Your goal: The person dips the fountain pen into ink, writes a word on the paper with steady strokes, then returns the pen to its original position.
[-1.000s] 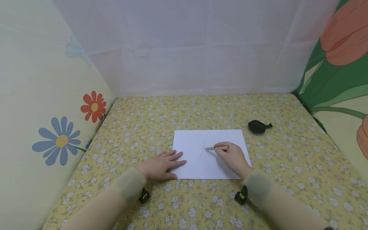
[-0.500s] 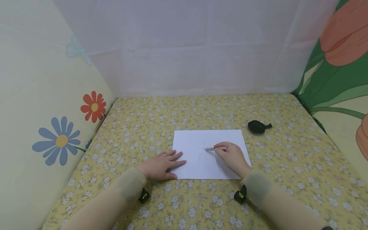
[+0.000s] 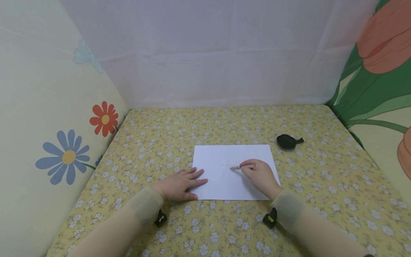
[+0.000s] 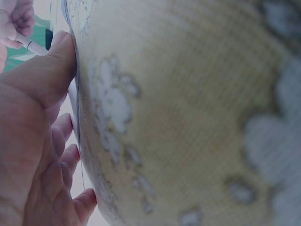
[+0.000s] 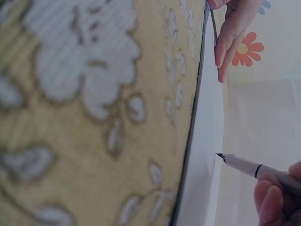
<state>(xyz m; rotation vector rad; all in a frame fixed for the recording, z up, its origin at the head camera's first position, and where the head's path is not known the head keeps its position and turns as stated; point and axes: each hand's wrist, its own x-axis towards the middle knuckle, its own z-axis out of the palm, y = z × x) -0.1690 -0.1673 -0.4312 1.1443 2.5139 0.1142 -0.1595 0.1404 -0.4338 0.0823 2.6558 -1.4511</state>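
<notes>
A white sheet of paper (image 3: 212, 155) lies on the table, marked near its middle with thin crossing lines (image 3: 223, 174). My left hand (image 3: 178, 185) rests flat on the sheet's left edge, fingers spread. Over the right half, my right hand (image 3: 261, 178) pinches a pale pen (image 3: 239, 167) between thumb and fingers, tilted with its tip pointing left, close to where the lines cross. In the right wrist view the pen (image 5: 244, 165) shows a dark pointed tip at the paper's surface and a black ring on its barrel.
A small black oval object with a short tail (image 3: 287, 142) lies beyond the paper's upper right corner. Yellow flowered cloth (image 3: 179, 132) covers the table. A white sheet (image 3: 205, 71) hangs behind, with flower-printed panels on both sides.
The pen tip has shifted slightly right and toward me on the paper, with the right hand following. The left hand and the paper have stayed in place.
</notes>
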